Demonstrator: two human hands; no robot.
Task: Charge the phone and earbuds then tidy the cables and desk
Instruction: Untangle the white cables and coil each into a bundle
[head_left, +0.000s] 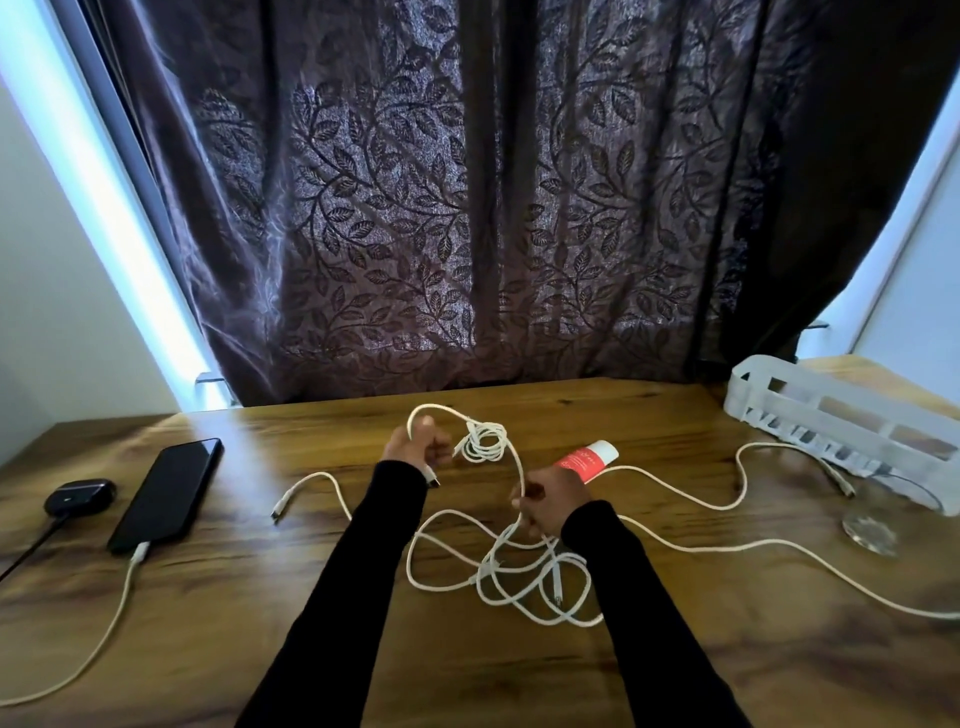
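Loose white cable (519, 582) was heaped on the tabletop (727, 675) between both sleeves. One strand was gripped by the left hand (418, 447) and the right hand (550, 501), apparently mid-coiling. Phone (166, 493) and earbuds case (78, 496) were seen plugged in at left. Untangling before winding would be called for next.

Wood-grain bench (519, 670), dark patches in the grain. Left end: black earbuds case (79, 495) with a dark lead (31, 551) plugged in, black phone (167, 493) face-up just beside it with a white charging cable (98, 644) in its near end, trailing toward the front-left edge. Centre: loose tangle of white cables (498, 571); behind it a red-and-white tube (589, 459) lying flat; right end: white slotted basket (841, 415) along the back edge, clear glass (868, 527) in front of it.
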